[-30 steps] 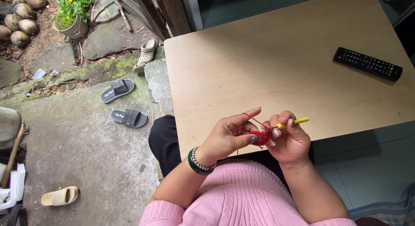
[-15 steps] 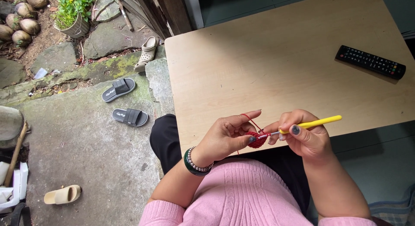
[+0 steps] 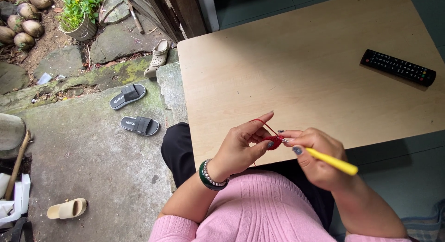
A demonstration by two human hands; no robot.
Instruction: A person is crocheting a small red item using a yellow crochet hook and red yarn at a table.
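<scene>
My left hand (image 3: 238, 147) pinches the small, soft red crochet piece (image 3: 274, 142) over the table (image 3: 296, 75) edge; my right hand (image 3: 315, 156) grips the light, stiff yellow hook (image 3: 331, 161) mid-handle.

No packages, labels, signs or screens in view.

Black remote (image 3: 397, 67) on wooden table (image 3: 287, 70); sandals (image 3: 134, 110).

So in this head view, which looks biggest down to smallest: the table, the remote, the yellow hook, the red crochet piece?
1. Table, by far.
2. Remote.
3. Yellow hook, close to the remote; it sits nearer the camera and a hand hides part of it, so that order is unsure.
4. Red crochet piece.
</scene>
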